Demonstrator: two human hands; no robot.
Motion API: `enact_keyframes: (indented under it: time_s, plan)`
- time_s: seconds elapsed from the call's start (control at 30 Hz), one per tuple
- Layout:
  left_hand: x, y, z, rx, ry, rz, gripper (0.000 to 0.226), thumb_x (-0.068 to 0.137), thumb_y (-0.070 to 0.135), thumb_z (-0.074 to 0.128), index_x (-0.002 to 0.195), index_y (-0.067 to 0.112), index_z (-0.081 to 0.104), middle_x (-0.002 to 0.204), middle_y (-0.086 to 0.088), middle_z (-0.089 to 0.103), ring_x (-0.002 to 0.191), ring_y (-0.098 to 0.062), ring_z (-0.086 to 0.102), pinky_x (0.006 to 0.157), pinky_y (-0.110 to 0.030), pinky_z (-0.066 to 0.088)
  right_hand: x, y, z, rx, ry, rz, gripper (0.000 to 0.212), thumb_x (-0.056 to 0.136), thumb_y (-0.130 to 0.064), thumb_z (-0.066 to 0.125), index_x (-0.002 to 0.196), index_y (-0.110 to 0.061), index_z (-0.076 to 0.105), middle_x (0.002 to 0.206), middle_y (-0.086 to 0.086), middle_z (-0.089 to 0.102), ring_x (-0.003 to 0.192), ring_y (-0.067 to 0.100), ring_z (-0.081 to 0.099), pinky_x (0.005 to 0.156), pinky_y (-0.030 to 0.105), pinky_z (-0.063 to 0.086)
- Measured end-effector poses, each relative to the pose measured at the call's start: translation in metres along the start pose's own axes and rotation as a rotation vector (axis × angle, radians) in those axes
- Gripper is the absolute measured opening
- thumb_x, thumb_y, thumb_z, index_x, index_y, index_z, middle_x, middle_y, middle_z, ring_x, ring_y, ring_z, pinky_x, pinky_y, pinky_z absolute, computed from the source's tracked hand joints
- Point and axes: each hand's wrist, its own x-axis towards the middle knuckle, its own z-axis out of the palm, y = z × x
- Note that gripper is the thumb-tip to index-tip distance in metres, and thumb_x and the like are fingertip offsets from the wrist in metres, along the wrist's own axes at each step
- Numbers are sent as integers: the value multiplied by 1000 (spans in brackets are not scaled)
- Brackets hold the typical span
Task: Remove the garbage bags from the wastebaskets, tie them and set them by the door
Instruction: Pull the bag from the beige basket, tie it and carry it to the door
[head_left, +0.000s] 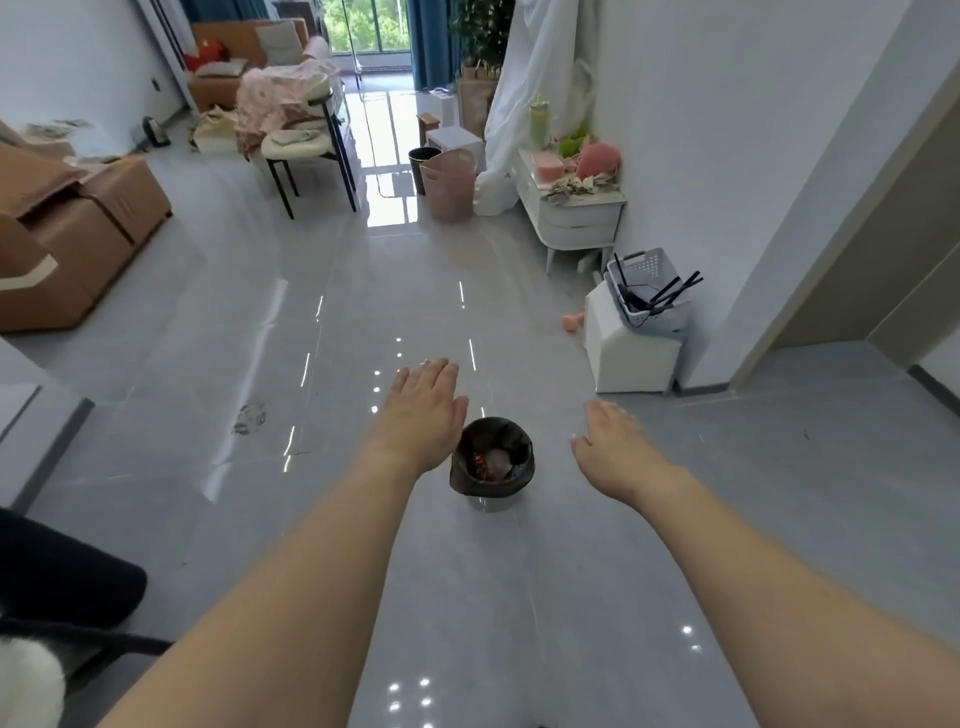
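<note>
Both hands, left hand (426, 410) and right hand (610, 441), flat-fingered and empty above the garbage bag (491, 457): risk tipping the light wastebasket (488, 501), spilling rubbish if yanked.

I see a floor (234, 322) of grey tile, glossy enough to mirror the window light. The small wastebasket (488, 503) looks like smooth pale plastic, lined with a thin, crinkled dark plastic garbage bag (470, 480). Farther off, a pink basket (449, 187) is matt plastic. The boxes (78, 228) at left are brown matt cardboard. A white cabinet (576, 223) has a smooth, slightly shiny finish.
</note>
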Motion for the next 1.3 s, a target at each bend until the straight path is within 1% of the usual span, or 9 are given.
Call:
enact_keyframes:
  time_s: [0.13, 0.3, 0.5, 0.77, 0.97, 1.07, 1.17, 1.23, 1.3]
  plan:
    - [77, -16, 7, -7, -6, -44, 53, 103, 33, 28, 151, 10, 23, 160, -6, 21, 148, -22, 15, 122, -39, 4, 82, -5, -19, 11, -34, -40, 45, 98, -23, 37, 138, -2, 35, 144, 15, 38, 135, 28, 31, 114, 37, 22]
    - [187, -49, 48, 0, -53, -30, 54, 104, 34, 27, 152, 10, 21, 160, -6, 20, 148, -22, 15, 122, -40, 5, 201, -2, -11, 31, -20, -26, 36, 96, -24, 38, 124, -2, 43, 133, 15, 46, 124, 29, 40, 107, 39, 30]
    - [312, -85, 133, -18, 52, -62, 53, 103, 33, 30, 150, 9, 26, 159, -7, 25, 147, -22, 20, 121, -40, 7, 338, 6, 46, 45, -16, -96, 47, 98, -22, 36, 140, -1, 34, 146, 15, 38, 135, 28, 32, 113, 37, 23]
    - [377, -128, 393, -22, 43, -125, 54, 103, 34, 28, 151, 11, 25, 159, -6, 23, 147, -21, 19, 121, -41, 9, 484, 111, 269, -38, -12, -132, 43, 97, -25, 38, 133, -2, 40, 136, 16, 47, 125, 32, 42, 107, 41, 32]
    - [363, -170, 595, -94, -23, -230, 56, 103, 35, 28, 152, 11, 21, 160, -7, 21, 147, -24, 18, 120, -42, 12, 545, 191, 455, 46, -91, -37, 53, 99, -32, 36, 143, -1, 32, 148, 17, 36, 136, 33, 34, 113, 40, 28]
    - [351, -187, 651, -394, 28, -406, 56, 101, 36, 35, 150, 9, 28, 156, -11, 29, 142, -30, 28, 117, -42, 21, 554, 212, 511, 244, -84, 25, 47, 99, -32, 35, 138, -6, 39, 144, 14, 41, 132, 32, 38, 109, 40, 31]
    - [333, -199, 679, -871, 65, -748, 55, 98, 39, 40, 144, 8, 37, 149, -13, 39, 130, -32, 43, 109, -42, 33, 546, 227, 552, 427, -84, 127, 36, 93, -40, 35, 111, -14, 53, 122, 8, 56, 112, 28, 52, 99, 42, 41]
    - [323, -202, 692, -1136, 98, -955, 39, 99, 38, 39, 121, 8, 53, 133, -2, 49, 95, -23, 54, 90, -37, 38, 541, 235, 571, 587, -89, 204, 52, 87, -52, 31, 117, -16, 53, 127, 7, 56, 115, 26, 52, 102, 44, 41]
    - [317, -201, 706, -1405, 78, -1101, 41, 101, 42, 35, 117, 8, 52, 114, 0, 49, 85, -21, 51, 85, -38, 40, 547, 239, 585, 816, -51, 370, 62, 90, -57, 26, 134, -18, 47, 141, 4, 48, 127, 27, 45, 109, 45, 34]
